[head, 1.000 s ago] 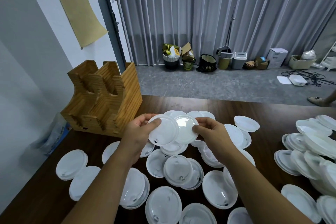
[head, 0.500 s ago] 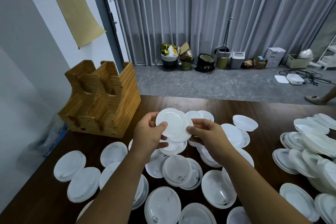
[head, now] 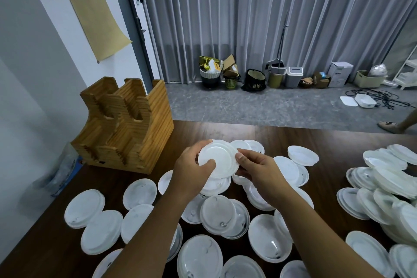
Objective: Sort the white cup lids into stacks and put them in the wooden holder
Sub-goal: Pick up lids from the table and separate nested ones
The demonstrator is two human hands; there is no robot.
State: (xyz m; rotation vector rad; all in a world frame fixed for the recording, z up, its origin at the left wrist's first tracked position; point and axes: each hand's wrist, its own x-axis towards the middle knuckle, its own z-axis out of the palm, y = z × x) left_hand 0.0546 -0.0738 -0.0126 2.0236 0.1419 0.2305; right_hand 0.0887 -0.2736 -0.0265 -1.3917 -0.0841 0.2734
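Note:
Both hands hold a small stack of white cup lids (head: 220, 158) above the dark wooden table (head: 266, 137). My left hand (head: 194, 168) grips the stack's left edge, thumb on top. My right hand (head: 257, 168) pinches its right edge. Several loose white lids (head: 84, 207) lie scattered on the table below and around my arms. The wooden holder (head: 126, 124) stands at the table's far left corner, its slots showing no lids.
A heap of white lids (head: 388, 178) fills the table's right side. A plastic bag (head: 65, 169) lies left of the holder by the wall. Bins and boxes (head: 277, 75) line the curtain beyond the table. A person's foot (head: 392, 125) shows at far right.
Two lids held side by side, one in each hand, have come together into one stack held between both hands. The view has shifted slightly.

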